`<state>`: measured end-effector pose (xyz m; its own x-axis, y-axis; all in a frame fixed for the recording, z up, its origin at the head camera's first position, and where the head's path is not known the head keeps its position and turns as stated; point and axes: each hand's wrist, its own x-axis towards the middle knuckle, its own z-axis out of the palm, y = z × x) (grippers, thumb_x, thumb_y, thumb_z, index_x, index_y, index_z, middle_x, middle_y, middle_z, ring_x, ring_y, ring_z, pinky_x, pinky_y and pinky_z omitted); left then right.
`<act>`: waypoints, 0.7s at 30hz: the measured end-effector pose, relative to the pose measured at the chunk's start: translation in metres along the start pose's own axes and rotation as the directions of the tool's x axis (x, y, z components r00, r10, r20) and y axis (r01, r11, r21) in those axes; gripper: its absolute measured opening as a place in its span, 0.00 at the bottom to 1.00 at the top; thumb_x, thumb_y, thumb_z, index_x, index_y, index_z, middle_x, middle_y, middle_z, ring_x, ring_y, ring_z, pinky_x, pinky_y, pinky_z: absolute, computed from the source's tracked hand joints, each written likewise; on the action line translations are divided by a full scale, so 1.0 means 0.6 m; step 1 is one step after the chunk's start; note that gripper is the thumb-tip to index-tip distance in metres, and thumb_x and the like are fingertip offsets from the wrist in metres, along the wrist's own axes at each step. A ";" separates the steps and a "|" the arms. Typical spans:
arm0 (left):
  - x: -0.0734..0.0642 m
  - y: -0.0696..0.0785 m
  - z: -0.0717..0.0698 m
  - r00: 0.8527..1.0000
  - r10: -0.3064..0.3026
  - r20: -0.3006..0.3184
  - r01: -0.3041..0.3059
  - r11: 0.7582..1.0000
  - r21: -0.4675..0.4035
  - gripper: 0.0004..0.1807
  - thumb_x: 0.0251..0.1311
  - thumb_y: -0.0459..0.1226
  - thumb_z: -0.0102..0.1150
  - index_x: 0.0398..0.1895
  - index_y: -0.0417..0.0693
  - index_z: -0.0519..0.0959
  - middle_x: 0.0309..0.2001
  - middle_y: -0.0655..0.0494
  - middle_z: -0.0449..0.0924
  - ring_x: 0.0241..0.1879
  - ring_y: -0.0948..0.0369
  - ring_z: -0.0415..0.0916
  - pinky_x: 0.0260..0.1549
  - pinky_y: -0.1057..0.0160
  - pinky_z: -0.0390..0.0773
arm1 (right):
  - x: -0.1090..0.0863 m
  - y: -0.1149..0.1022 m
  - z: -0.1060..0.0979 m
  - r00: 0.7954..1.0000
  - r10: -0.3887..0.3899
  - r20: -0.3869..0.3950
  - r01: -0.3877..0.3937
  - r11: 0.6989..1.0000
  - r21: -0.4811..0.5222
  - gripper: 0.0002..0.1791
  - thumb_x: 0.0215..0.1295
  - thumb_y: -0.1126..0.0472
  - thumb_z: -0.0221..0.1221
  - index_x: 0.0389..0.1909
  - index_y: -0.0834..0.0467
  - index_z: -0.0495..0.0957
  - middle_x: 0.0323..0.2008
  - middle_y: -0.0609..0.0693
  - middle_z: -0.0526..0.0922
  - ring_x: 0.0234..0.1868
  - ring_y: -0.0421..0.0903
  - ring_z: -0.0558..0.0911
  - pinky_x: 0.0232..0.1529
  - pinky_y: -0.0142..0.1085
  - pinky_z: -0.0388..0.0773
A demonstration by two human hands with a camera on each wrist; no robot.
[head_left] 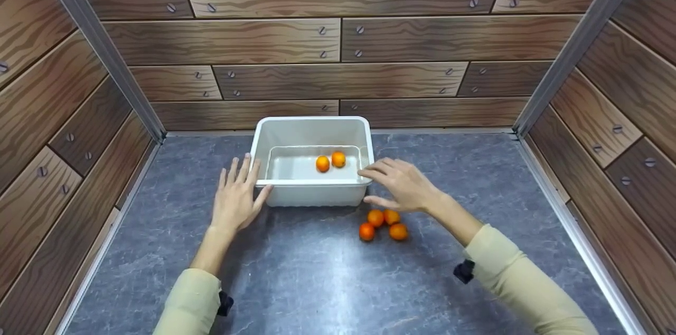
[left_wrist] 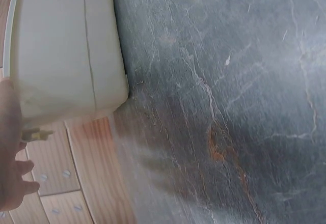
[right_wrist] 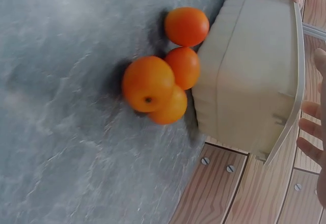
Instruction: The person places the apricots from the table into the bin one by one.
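A white plastic bin [head_left: 317, 195] stands on the grey table with two small oranges [head_left: 338, 159] inside it. My left hand [head_left: 236, 203] is at the bin's left side, fingers stretched forward and thumb by the near left corner. At the opposite side, my right hand [head_left: 404, 184] has its fingertips at the near right corner of the rim, with the thumb held apart below. Several more oranges [head_left: 375, 217] lie grouped on the table below the right hand, by the bin's near right corner. In the right wrist view these oranges [right_wrist: 147, 84] sit close beside the bin [right_wrist: 249, 66].
Wood-patterned panels [head_left: 317, 42] enclose the table at the back and both sides. Metal strips [head_left: 586, 250] run along the table's edges. The marbled grey tabletop [head_left: 296, 282] extends toward me in front of the bin.
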<state>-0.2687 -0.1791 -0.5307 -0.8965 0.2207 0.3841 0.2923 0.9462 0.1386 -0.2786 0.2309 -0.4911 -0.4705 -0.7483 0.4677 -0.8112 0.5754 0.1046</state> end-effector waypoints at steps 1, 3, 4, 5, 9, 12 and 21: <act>0.000 0.000 0.000 1.000 0.000 0.002 0.000 1.000 -0.003 0.40 0.75 0.60 0.51 0.80 0.46 0.66 0.82 0.41 0.62 0.81 0.37 0.59 0.78 0.32 0.60 | -0.005 -0.001 -0.001 1.000 -0.005 0.000 0.005 1.000 -0.002 0.32 0.63 0.40 0.71 0.64 0.53 0.82 0.54 0.50 0.88 0.52 0.51 0.86 0.52 0.45 0.87; -0.001 0.000 0.000 1.000 -0.001 0.002 0.001 1.000 -0.006 0.40 0.75 0.60 0.51 0.80 0.46 0.66 0.82 0.41 0.62 0.81 0.37 0.59 0.78 0.32 0.60 | -0.016 -0.003 -0.003 1.000 -0.016 -0.005 0.016 1.000 -0.006 0.32 0.64 0.40 0.70 0.64 0.52 0.82 0.54 0.50 0.88 0.52 0.50 0.86 0.52 0.45 0.87; -0.001 0.001 0.000 1.000 -0.001 0.002 0.001 1.000 -0.007 0.40 0.75 0.60 0.51 0.80 0.46 0.66 0.82 0.42 0.62 0.81 0.37 0.59 0.79 0.32 0.60 | -0.021 -0.004 -0.004 1.000 -0.022 -0.010 0.022 1.000 -0.007 0.32 0.64 0.39 0.70 0.64 0.52 0.82 0.54 0.50 0.88 0.53 0.50 0.86 0.52 0.45 0.87; -0.001 0.001 0.001 1.000 -0.001 0.002 0.001 1.000 -0.005 0.40 0.75 0.60 0.51 0.80 0.46 0.66 0.82 0.42 0.62 0.81 0.37 0.59 0.78 0.32 0.60 | -0.026 -0.005 -0.006 1.000 -0.027 -0.013 0.026 1.000 -0.008 0.32 0.65 0.39 0.69 0.64 0.52 0.82 0.54 0.49 0.88 0.53 0.50 0.86 0.52 0.45 0.88; -0.002 0.001 0.001 1.000 -0.003 0.007 0.003 1.000 -0.002 0.40 0.76 0.60 0.50 0.80 0.46 0.66 0.82 0.42 0.62 0.81 0.37 0.59 0.78 0.32 0.61 | -0.044 -0.009 -0.011 0.999 -0.038 -0.018 0.038 0.999 -0.018 0.31 0.72 0.35 0.61 0.65 0.51 0.81 0.55 0.49 0.88 0.54 0.50 0.86 0.54 0.47 0.87; -0.002 0.001 0.000 1.000 -0.006 0.018 0.006 1.000 -0.007 0.40 0.76 0.60 0.50 0.81 0.46 0.65 0.82 0.41 0.61 0.82 0.37 0.58 0.79 0.32 0.60 | -0.058 -0.012 -0.014 0.999 -0.040 -0.029 0.039 0.999 -0.019 0.31 0.73 0.34 0.59 0.65 0.52 0.82 0.55 0.49 0.88 0.54 0.50 0.86 0.54 0.47 0.87; -0.001 0.001 0.000 1.000 -0.005 0.013 0.005 1.000 0.001 0.40 0.75 0.60 0.51 0.81 0.46 0.65 0.82 0.41 0.60 0.82 0.37 0.58 0.78 0.32 0.60 | -0.102 -0.015 -0.010 0.999 -0.026 -0.024 0.025 0.998 -0.056 0.34 0.62 0.39 0.71 0.65 0.52 0.82 0.54 0.50 0.88 0.53 0.51 0.86 0.50 0.46 0.88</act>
<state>-0.2680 -0.1786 -0.5305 -0.9022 0.2189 0.3715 0.2875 0.9475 0.1398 -0.2405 0.2736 -0.5158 -0.4404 -0.7549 0.4860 -0.8020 0.5741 0.1650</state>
